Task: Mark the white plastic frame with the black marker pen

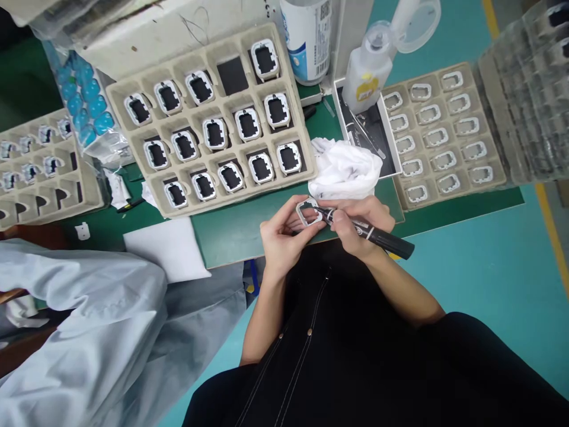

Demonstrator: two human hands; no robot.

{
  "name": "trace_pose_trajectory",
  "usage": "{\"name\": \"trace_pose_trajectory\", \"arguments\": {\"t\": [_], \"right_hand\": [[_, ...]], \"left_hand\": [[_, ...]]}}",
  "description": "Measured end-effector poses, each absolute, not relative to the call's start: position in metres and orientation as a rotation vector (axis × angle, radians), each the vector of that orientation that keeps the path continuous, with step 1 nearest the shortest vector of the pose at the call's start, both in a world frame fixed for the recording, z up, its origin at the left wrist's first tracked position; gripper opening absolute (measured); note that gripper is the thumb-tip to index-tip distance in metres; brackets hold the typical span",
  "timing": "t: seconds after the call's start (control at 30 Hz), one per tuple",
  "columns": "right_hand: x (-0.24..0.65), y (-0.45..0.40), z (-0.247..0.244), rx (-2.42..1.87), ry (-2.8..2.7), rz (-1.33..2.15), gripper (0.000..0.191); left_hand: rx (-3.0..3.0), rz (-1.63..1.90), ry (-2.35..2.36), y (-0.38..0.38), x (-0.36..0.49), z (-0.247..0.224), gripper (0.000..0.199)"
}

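Observation:
My left hand (283, 237) holds a small white square frame (303, 220) by its edges, between thumb and fingers, near the table's front edge. In my right hand (355, 222) is a thick black marker (377, 235), its tip touching or very close to the frame's right side. A crumpled white cloth (344, 169) lies just beyond my hands. Behind my left hand stands a moulded tray (178, 207) of similar white frames over black pads; one pocket in its back row shows only a black pad.
Another tray (482, 80) of frames lies at right, beside stacked trays (524, 101). A plastic bottle (362, 80) stands in a shallow box (390, 112); a white canister (306, 38) is behind. At left are a co-worker's grey sleeve (89, 284) and a white pad (171, 249).

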State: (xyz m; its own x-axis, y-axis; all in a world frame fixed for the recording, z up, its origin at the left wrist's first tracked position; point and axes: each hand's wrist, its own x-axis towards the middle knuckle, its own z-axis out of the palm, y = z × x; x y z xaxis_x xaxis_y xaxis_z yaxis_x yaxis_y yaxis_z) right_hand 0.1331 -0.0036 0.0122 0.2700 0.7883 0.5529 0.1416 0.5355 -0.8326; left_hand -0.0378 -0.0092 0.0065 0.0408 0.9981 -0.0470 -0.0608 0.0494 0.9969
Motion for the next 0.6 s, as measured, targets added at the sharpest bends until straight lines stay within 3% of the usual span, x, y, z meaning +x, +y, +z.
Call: {"name": "trace_pose_trajectory", "arguments": {"t": [0.6], "right_hand": [[0.136, -0.003, 0.016, -0.694, -1.373, 0.363, 0.023]], "left_hand": [[1.047, 1.217, 1.024, 0.0, -0.04, 0.021, 0.066]]}}
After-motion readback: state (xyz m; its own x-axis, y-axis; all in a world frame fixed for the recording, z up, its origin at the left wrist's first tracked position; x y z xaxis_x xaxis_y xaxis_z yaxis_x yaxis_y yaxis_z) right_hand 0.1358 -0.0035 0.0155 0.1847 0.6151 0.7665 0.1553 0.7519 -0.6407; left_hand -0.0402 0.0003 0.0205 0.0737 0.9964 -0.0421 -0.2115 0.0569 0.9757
